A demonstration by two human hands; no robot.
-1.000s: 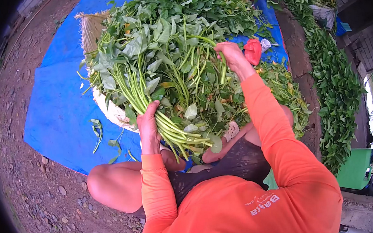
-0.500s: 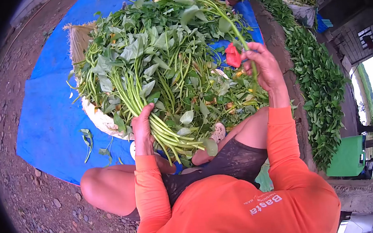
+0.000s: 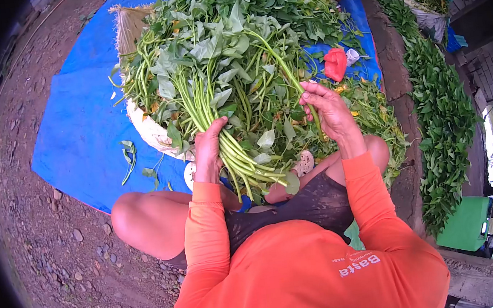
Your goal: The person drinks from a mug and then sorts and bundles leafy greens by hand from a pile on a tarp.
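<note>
My left hand (image 3: 210, 147) is wrapped round a thick bunch of green leafy stems (image 3: 198, 102), the cut ends pointing toward my lap and the leaves lying away from me. To the right, my right hand (image 3: 324, 108) pinches a single long green stem (image 3: 279, 60) near its lower end. That stem slants up and left, its upper part over the big heap of leafy greens (image 3: 243, 10). The palm side of my left hand is hidden.
Under the heap lies a blue tarp (image 3: 76, 130). Right of it are a red cloth-like item (image 3: 335, 64), a white cup (image 3: 352, 56), a long row of bundled greens (image 3: 443, 109) and a green container (image 3: 465, 224). Part of another person shows at the top.
My right hand has come down and left with the stem, whose leafy end has dropped toward the heap. My left hand still holds the bunch. The whole view has shifted.
</note>
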